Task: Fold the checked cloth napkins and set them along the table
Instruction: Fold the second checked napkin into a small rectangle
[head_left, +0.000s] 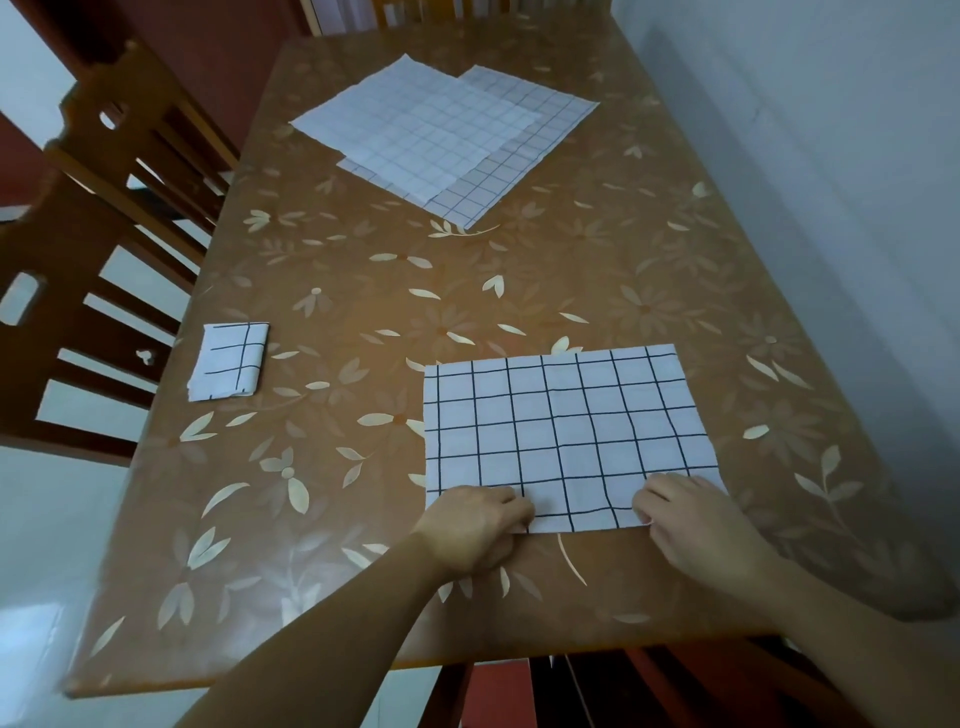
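Observation:
A white napkin with a dark check (566, 431) lies flat in front of me, folded into a wide rectangle. My left hand (475, 525) pinches its near left corner and my right hand (691, 519) pinches its near right corner, both at the near edge. A small folded checked napkin (228, 361) sits near the table's left edge. At the far end two unfolded checked napkins (431, 135) lie flat, one overlapping the other.
The table (363, 312) has a brown floral cover. A wooden chair (88, 270) stands along its left side, and another chair back shows beyond the far end. A pale wall runs close along the right side.

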